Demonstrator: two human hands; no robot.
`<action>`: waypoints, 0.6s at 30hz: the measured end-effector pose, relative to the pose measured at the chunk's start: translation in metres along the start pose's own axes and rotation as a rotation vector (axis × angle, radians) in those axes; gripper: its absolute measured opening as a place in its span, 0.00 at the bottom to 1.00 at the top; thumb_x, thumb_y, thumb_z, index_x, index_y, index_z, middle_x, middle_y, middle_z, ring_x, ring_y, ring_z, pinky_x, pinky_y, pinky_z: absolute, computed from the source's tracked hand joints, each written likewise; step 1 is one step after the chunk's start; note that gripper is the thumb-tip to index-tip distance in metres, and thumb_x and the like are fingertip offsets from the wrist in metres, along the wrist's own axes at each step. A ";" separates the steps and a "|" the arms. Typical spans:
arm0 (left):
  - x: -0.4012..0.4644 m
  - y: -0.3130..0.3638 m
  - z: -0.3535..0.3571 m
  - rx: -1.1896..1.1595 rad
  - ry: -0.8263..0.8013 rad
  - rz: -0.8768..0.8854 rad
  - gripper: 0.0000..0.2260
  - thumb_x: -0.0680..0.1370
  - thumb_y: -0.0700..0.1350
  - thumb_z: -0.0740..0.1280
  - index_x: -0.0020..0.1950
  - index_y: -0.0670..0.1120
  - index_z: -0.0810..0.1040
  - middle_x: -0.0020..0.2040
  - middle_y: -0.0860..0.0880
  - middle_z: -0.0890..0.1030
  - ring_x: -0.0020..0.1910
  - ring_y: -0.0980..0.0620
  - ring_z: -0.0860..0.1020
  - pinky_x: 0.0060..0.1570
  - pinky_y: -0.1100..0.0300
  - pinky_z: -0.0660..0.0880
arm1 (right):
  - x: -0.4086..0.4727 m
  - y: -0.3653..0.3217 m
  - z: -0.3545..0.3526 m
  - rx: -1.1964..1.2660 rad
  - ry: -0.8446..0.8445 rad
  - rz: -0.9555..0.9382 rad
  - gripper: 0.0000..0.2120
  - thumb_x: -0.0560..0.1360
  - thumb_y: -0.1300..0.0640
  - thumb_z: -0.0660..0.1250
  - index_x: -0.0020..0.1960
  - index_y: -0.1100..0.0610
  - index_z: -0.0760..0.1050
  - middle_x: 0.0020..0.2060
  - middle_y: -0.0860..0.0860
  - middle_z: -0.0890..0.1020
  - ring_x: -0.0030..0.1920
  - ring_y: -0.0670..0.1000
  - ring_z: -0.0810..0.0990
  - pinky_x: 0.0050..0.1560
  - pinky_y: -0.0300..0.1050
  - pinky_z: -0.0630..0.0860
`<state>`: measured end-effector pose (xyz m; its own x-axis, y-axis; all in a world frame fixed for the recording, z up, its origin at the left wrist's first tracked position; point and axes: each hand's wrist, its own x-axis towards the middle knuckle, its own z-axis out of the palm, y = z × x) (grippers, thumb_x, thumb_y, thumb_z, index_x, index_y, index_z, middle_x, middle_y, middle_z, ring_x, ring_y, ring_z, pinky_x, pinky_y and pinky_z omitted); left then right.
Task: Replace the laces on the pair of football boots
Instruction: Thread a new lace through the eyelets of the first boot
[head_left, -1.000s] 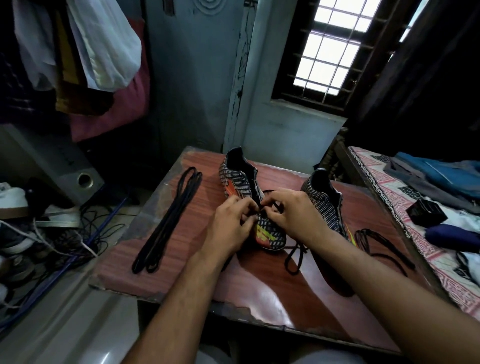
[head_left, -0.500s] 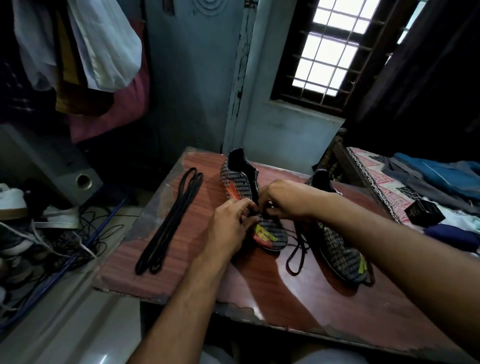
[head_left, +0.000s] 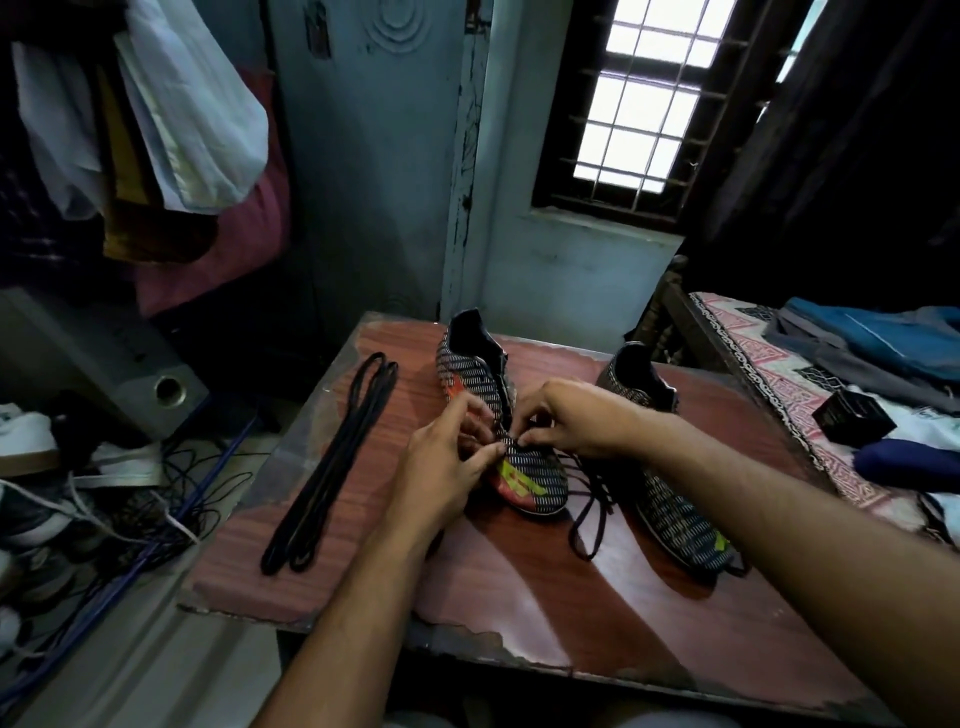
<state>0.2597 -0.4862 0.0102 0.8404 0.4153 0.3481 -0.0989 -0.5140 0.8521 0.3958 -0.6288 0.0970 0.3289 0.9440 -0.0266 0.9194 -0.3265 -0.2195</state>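
Observation:
Two dark patterned football boots stand on a reddish wooden table (head_left: 519, 582). The left boot (head_left: 535, 470) points its toe toward me, with orange and yellow marks near the toe. My left hand (head_left: 441, 467) grips this boot at its lace area, fingers curled. My right hand (head_left: 566, 421) pinches the lace at the lowest eyelets of the same boot. A loose black lace (head_left: 589, 512) trails from the boot onto the table. The right boot (head_left: 670, 483) lies behind my right forearm. A bundle of black laces (head_left: 332, 467) lies stretched out at the table's left.
A bed (head_left: 769, 395) with a patterned sheet, clothes and a small black box (head_left: 852, 415) is on the right. A speaker (head_left: 135, 374), shoes and tangled cables cover the floor at left. Clothes hang at upper left. The table's near edge is chipped.
My right hand has drawn back slightly toward the boot's lower eyelets. My left thumb has shifted onto the toe side. The boots and the lace bundle stay in place.

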 end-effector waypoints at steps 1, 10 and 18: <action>0.000 0.000 -0.001 0.028 -0.006 -0.002 0.11 0.73 0.43 0.79 0.48 0.53 0.79 0.43 0.57 0.84 0.41 0.63 0.82 0.43 0.65 0.77 | -0.003 0.002 0.005 0.083 0.037 0.042 0.03 0.76 0.57 0.75 0.50 0.52 0.85 0.43 0.39 0.80 0.45 0.39 0.76 0.46 0.28 0.67; 0.000 -0.001 0.002 0.020 -0.030 -0.019 0.08 0.71 0.39 0.79 0.44 0.51 0.84 0.43 0.58 0.84 0.41 0.61 0.83 0.46 0.57 0.82 | -0.002 0.010 0.027 0.482 0.073 0.180 0.04 0.76 0.64 0.74 0.47 0.57 0.85 0.41 0.44 0.82 0.40 0.36 0.78 0.48 0.30 0.73; -0.003 0.002 0.004 0.083 -0.011 0.070 0.10 0.72 0.38 0.78 0.44 0.52 0.84 0.46 0.55 0.83 0.41 0.61 0.83 0.47 0.56 0.81 | -0.004 0.010 0.035 0.485 0.191 0.251 0.03 0.74 0.61 0.76 0.44 0.54 0.86 0.39 0.44 0.83 0.36 0.36 0.78 0.43 0.30 0.72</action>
<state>0.2591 -0.4916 0.0094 0.8390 0.3678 0.4010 -0.1137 -0.6021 0.7903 0.3961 -0.6344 0.0611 0.5984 0.8006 0.0316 0.6194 -0.4372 -0.6521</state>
